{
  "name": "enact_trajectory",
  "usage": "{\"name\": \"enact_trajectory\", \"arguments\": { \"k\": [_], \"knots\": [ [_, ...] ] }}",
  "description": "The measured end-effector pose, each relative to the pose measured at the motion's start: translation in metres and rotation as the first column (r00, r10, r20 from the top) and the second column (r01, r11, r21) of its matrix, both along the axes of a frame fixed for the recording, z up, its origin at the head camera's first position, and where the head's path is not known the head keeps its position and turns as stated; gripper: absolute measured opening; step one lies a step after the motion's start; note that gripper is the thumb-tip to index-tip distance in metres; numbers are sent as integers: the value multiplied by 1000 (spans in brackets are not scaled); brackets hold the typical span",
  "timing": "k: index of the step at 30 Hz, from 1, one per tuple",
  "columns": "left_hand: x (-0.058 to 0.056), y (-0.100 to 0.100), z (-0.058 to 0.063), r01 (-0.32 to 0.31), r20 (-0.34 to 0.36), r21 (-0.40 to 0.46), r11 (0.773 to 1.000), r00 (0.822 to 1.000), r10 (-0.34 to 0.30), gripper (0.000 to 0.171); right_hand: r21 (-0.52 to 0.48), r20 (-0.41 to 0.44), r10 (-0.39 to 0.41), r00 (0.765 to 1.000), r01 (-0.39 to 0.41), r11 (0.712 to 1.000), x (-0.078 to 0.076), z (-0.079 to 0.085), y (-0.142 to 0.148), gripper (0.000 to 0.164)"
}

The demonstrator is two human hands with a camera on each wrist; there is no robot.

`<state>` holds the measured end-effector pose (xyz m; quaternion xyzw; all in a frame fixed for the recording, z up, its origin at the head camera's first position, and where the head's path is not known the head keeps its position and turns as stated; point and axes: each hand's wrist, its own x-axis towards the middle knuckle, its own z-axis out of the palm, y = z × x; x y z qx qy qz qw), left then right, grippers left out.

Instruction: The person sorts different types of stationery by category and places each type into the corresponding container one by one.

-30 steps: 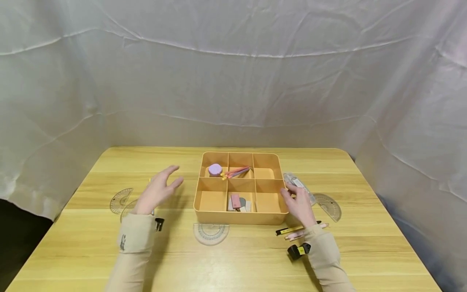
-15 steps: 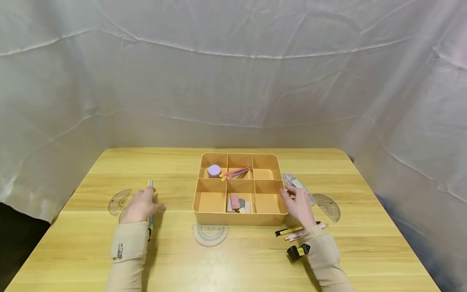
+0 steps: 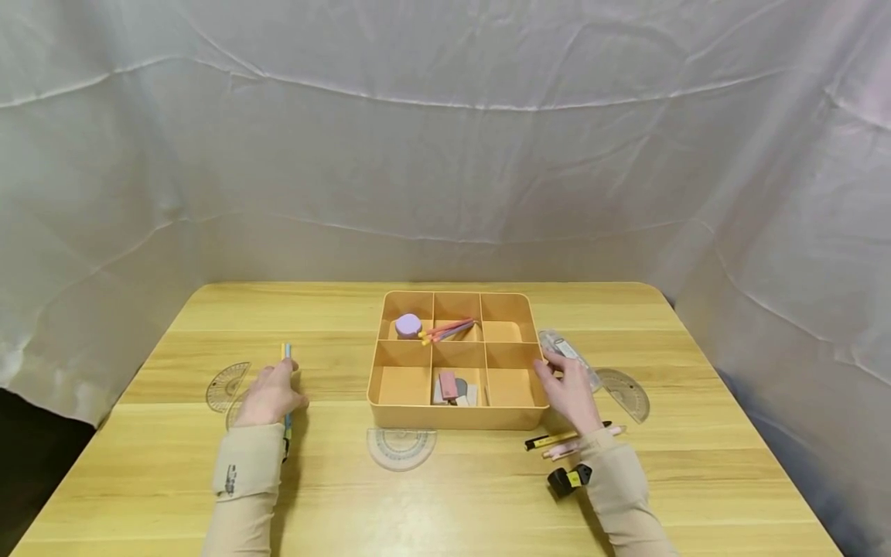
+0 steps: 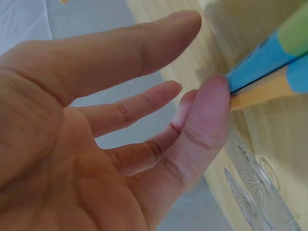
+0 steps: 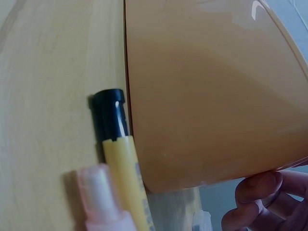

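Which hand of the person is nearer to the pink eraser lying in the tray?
Right. The right hand is at the right side of the tray, one compartment over from the pink eraser. The left hand is farther, beyond the tray's left side, at the blue pen.

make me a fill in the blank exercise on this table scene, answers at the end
The orange plastic divided box has ____ compartments.
The pink rectangular block lies in its front ____ compartment.
The round purple object sits in its back ____ compartment.
The person's right hand touches the box's ____ side.

Missing words: six; middle; left; right
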<state>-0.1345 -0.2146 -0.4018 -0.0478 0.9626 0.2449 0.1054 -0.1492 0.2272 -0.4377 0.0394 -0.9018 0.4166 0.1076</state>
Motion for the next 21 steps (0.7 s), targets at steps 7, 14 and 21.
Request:
{"name": "enact_trajectory", "arguments": {
  "k": [7, 14, 21],
  "knots": [
    [0, -2, -2, 11, -5, -6, 1000, 1000, -11, 61, -1, 19, 6, 1000, -6, 1000, -1, 1, -1, 40],
    [-1, -3, -2, 7, 16, 6, 1000, 1000, -7, 64, -9, 20, -2, 1000, 3, 1000, 0, 2, -1, 39],
    [-2, -4, -4, -15, 27, 23, 1000, 1000, 14, 61, -12, 5, -8, 1000, 8, 1000, 1, 2, -1, 38]
  ]
}}
